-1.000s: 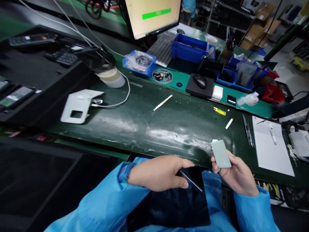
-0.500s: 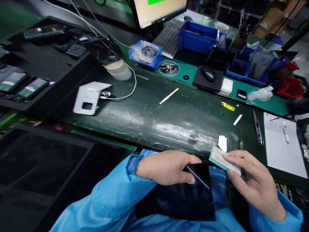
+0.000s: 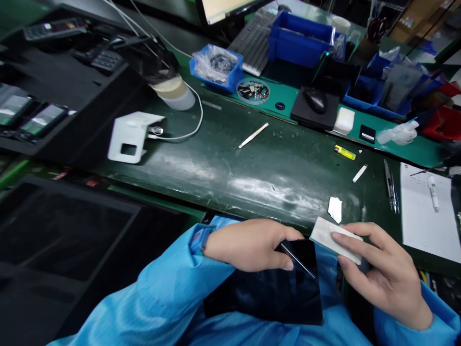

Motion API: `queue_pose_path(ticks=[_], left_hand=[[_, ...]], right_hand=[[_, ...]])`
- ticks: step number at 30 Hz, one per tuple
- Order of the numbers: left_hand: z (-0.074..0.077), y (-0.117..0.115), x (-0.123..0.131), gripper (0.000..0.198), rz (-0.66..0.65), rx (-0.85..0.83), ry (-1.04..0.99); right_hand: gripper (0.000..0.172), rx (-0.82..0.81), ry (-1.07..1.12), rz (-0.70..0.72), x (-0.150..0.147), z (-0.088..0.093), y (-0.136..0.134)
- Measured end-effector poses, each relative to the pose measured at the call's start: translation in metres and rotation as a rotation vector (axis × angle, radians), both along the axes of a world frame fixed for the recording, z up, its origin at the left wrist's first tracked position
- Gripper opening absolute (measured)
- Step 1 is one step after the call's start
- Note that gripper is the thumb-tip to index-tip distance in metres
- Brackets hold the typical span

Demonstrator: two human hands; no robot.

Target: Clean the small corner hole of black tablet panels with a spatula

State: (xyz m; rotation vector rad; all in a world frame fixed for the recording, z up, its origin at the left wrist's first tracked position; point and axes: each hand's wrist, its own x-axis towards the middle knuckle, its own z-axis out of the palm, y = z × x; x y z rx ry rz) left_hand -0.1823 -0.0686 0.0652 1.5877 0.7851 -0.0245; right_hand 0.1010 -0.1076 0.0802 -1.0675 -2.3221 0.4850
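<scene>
A glossy black flat panel (image 3: pixel 266 293), like a tablet or a screen, lies over my lap below the bench edge. My left hand (image 3: pixel 252 245) grips its upper part, thumb on the face; a bright line of reflected light shows beside the thumb. Between the thumb and fingers of my right hand (image 3: pixel 385 274) is a thin white rectangular pad (image 3: pixel 329 235) with a narrow teal edge. The pad is just right of the panel's upper corner; I cannot tell whether they touch. Beyond the pad, a crumpled white scrap (image 3: pixel 334 210) rests on the bench.
On the green bench (image 3: pixel 216 158) lie a white stand (image 3: pixel 131 137) with a cable, a pale stick (image 3: pixel 254 135), a yellow lighter (image 3: pixel 345 152), tweezers (image 3: pixel 391 187) and paper (image 3: pixel 427 216) with a pen. Blue bins (image 3: pixel 300 41) stand behind. A dark tray (image 3: pixel 82 96) holds devices at left.
The white pad has tilted, showing more of its face and less of its teal edge. My view has dipped slightly, so the bench appears higher. Both grips stay the same.
</scene>
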Motion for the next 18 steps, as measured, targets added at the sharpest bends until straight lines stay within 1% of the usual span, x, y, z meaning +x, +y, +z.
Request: queue_pose_path(ticks=[6, 10, 15, 18], left_hand=[[-0.0019, -0.0004, -0.0001, 0.016, -0.006, -0.008, -0.007], [-0.0016, -0.0003, 0.0002, 0.014, -0.014, -0.005, 0.002], [-0.0011, 0.0005, 0.0009, 0.014, -0.025, -0.011, 0.013], [-0.002, 0.0006, 0.0009, 0.018, -0.022, -0.009, 0.01]], right_hand=[[0.045, 0.008, -0.029, 0.019, 0.0011, 0.0018, 0.0017], [0.045, 0.015, -0.038, 0.022, 0.0013, 0.0023, 0.0023], [0.045, 0.006, -0.018, 0.003, 0.0015, -0.0009, 0.0007], [0.045, 0.007, -0.005, -0.01, 0.0025, -0.0032, 0.0]])
